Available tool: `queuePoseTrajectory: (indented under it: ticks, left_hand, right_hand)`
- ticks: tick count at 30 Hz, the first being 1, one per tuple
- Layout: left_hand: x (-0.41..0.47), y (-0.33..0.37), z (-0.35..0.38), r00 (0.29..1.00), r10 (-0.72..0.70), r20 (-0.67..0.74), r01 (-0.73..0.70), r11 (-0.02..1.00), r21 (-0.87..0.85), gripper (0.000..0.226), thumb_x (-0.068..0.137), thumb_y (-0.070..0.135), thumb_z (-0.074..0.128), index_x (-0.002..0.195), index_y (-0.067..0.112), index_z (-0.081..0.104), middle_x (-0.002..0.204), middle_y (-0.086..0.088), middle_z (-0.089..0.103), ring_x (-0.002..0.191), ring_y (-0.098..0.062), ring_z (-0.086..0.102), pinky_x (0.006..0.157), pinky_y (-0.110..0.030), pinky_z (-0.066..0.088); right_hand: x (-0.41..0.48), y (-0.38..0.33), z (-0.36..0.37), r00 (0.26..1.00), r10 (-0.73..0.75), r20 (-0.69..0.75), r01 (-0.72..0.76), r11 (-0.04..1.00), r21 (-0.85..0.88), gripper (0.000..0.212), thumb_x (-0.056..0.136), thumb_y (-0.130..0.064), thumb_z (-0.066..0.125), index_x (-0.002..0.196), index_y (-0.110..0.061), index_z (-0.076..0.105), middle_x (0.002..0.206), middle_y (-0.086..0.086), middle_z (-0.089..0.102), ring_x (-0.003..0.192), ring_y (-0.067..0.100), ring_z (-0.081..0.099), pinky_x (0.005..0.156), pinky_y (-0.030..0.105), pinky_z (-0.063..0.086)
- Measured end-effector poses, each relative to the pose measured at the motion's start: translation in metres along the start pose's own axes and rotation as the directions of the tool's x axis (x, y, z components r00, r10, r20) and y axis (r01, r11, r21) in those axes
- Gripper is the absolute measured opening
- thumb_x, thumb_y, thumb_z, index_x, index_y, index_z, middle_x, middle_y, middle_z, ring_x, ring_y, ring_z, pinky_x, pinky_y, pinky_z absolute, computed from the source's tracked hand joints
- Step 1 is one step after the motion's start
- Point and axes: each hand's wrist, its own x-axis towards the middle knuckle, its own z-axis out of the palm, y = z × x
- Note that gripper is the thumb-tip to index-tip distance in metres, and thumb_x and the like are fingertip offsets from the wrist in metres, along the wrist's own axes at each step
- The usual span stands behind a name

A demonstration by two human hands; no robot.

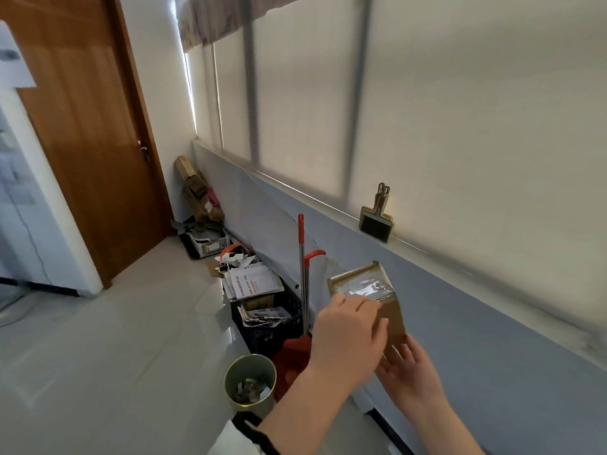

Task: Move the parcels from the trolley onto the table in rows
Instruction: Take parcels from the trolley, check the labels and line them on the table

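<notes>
Item: one parcel (371,298), a small brown cardboard box, upper face sealed with glossy clear tape, edges square. Left hand (348,339): fingers curled over the parcel's top and near side, gripping it. Right hand (409,372): fingers spread beneath the parcel's lower end, cupping it from below, probably to share the weight in carrying. The parcel is held in mid-air, tilted; neither trolley nor table is in view. Below the parcel: a red-handled mop (303,277), smooth metal shaft. Left of the parcel: a black plastic crate (262,330) of papers. Below-left: a round metal bin (251,382).
</notes>
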Motion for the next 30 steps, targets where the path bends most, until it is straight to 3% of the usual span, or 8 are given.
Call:
queuePoseTrajectory:
  ticks: [4,8,10,12,15,18,24,30]
  left_hand:
    - [-0.008,-0.037,0.013,0.895,-0.430,0.123,0.447,0.854,-0.268,0.030,0.088,0.033,0.058,0.119,0.030,0.058,0.106,0.014,0.060,0.095,-0.004,0.055,0.078,-0.020,0.046]
    - [-0.017,-0.068,0.022,0.542,-0.694,0.474,0.771,0.186,-0.609,0.018,0.085,0.010,0.066,0.099,0.018,0.060,0.095,0.003,0.067,0.085,-0.009,0.062,0.066,-0.023,0.048]
    - [-0.024,-0.074,0.029,0.468,-0.686,0.557,0.779,0.023,-0.626,0.017,0.084,0.004,0.065,0.094,0.015,0.058,0.092,-0.002,0.066,0.083,-0.013,0.062,0.064,-0.025,0.048]
    - [-0.030,-0.075,0.034,0.460,-0.677,0.575,0.768,-0.023,-0.640,0.017,0.084,0.002,0.065,0.092,0.013,0.056,0.089,-0.004,0.066,0.080,-0.014,0.063,0.064,-0.025,0.049]
    - [-0.033,-0.075,0.036,0.472,-0.694,0.544,0.754,-0.003,-0.657,0.015,0.085,0.004,0.065,0.092,0.013,0.056,0.087,-0.004,0.066,0.078,-0.014,0.062,0.065,-0.026,0.050]
    - [-0.027,-0.080,0.028,0.534,-0.720,0.443,0.755,0.171,-0.633,0.015,0.085,0.010,0.067,0.097,0.015,0.059,0.090,-0.004,0.065,0.083,-0.016,0.063,0.069,-0.028,0.050]
    - [0.020,-0.085,-0.011,0.771,-0.601,0.213,0.618,0.624,-0.478,0.008,0.084,0.027,0.067,0.089,0.026,0.060,0.082,0.011,0.063,0.076,-0.003,0.059,0.062,-0.022,0.047]
    - [0.067,-0.089,-0.036,0.754,-0.547,0.364,0.651,0.693,-0.309,0.022,0.085,0.035,0.065,0.080,0.013,0.064,0.082,-0.006,0.066,0.077,-0.020,0.063,0.073,-0.038,0.055]
  right_hand:
    - [-0.006,-0.014,0.007,0.981,-0.193,0.008,0.185,0.928,-0.324,0.021,0.098,-0.021,0.043,0.111,-0.011,0.057,0.105,0.009,0.066,0.098,0.024,0.063,0.082,0.034,0.049]
    - [-0.028,-0.024,0.037,0.858,-0.440,0.266,0.437,0.350,-0.829,0.022,0.092,-0.017,0.054,0.100,-0.035,0.064,0.092,-0.021,0.066,0.084,-0.012,0.060,0.064,0.005,0.045]
    - [-0.033,-0.020,0.049,0.805,-0.445,0.392,0.466,0.068,-0.882,0.026,0.090,-0.020,0.056,0.109,-0.037,0.063,0.090,-0.032,0.057,0.082,-0.010,0.058,0.061,0.003,0.041]
    - [-0.034,-0.018,0.056,0.753,-0.455,0.475,0.448,-0.174,-0.877,0.032,0.090,-0.020,0.056,0.120,-0.029,0.061,0.092,-0.027,0.055,0.082,-0.004,0.053,0.068,0.009,0.038]
    - [-0.033,-0.017,0.058,0.745,-0.444,0.499,0.426,-0.260,-0.867,0.035,0.089,-0.017,0.056,0.123,-0.025,0.060,0.106,-0.012,0.061,0.093,0.004,0.052,0.079,0.016,0.036]
    - [-0.031,-0.017,0.057,0.742,-0.450,0.497,0.421,-0.264,-0.868,0.035,0.088,-0.011,0.056,0.119,-0.023,0.062,0.100,-0.009,0.062,0.088,0.005,0.053,0.068,0.003,0.034]
    - [-0.028,-0.034,0.074,0.760,-0.531,0.375,0.431,-0.020,-0.902,0.037,0.087,-0.009,0.056,0.116,-0.029,0.064,0.094,-0.008,0.067,0.077,-0.002,0.057,0.062,0.005,0.036]
    - [-0.029,-0.062,0.103,0.793,-0.530,0.301,0.451,0.178,-0.875,0.016,0.083,-0.021,0.064,0.098,-0.021,0.071,0.083,-0.008,0.069,0.076,0.005,0.062,0.065,0.019,0.044]
